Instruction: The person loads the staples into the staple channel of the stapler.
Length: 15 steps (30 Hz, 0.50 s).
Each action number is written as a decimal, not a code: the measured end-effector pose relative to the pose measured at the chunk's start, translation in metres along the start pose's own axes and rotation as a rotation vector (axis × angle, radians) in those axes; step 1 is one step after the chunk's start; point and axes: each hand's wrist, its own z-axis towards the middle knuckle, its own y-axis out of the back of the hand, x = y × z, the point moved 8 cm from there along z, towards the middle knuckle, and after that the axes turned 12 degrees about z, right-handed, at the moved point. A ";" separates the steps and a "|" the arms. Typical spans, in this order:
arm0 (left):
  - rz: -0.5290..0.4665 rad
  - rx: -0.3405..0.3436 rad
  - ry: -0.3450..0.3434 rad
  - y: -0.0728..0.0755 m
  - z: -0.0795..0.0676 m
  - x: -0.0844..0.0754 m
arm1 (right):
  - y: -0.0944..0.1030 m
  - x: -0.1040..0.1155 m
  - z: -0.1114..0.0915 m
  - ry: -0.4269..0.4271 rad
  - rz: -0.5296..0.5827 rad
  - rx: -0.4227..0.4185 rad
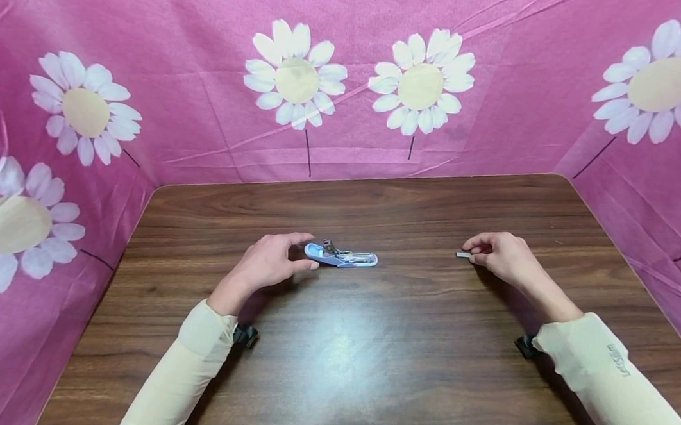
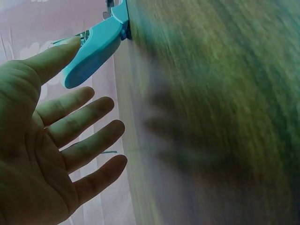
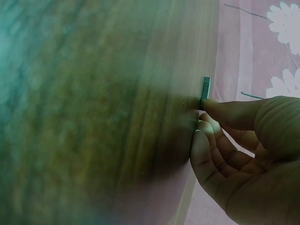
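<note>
The left hand (image 1: 270,260) reaches forward and inward from a pale left sleeve (image 1: 185,365), its wrist above the wooden table (image 1: 396,369) and its fingers extended. The left wrist view shows it spread wide, palm bared, the four fingers fanned apart and nearly straight, with the thumb stretched toward the end of a blue stapler (image 1: 331,259). In the head view the thumb and forefinger stand on either side of the stapler's rounded end without curling round it; whether the thumb touches it, I cannot tell. The stapler lies on the table near the middle, lengthwise from left to right, opened out so that its silver metal parts show. Well apart from it, the right hand (image 1: 504,256) comes in at a slant from the right sleeve (image 1: 604,367), fingers bent and gathered. Its thumb and fingertips pinch one end of a small grey metal strip (image 1: 462,254), whose other end points left toward the stapler. In the right wrist view the curled fingers sit close to the tabletop, and the strip protrudes beyond the thumb tip.
</note>
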 end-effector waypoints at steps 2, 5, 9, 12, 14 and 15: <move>0.001 -0.001 -0.001 -0.001 0.000 0.000 | -0.001 0.000 0.001 -0.002 -0.001 0.008; 0.000 0.004 0.001 -0.001 0.001 -0.001 | -0.002 0.001 0.001 -0.002 -0.002 0.018; 0.000 0.013 0.004 -0.001 0.000 0.000 | -0.002 0.001 0.002 -0.005 -0.008 0.024; 0.001 0.009 0.002 -0.001 0.000 0.000 | -0.003 0.002 0.003 -0.009 -0.020 0.029; -0.002 0.004 -0.001 -0.001 0.000 0.000 | -0.003 0.003 0.004 -0.008 -0.027 0.034; -0.005 0.001 -0.003 -0.001 0.001 0.000 | -0.004 0.004 0.005 -0.005 -0.031 0.038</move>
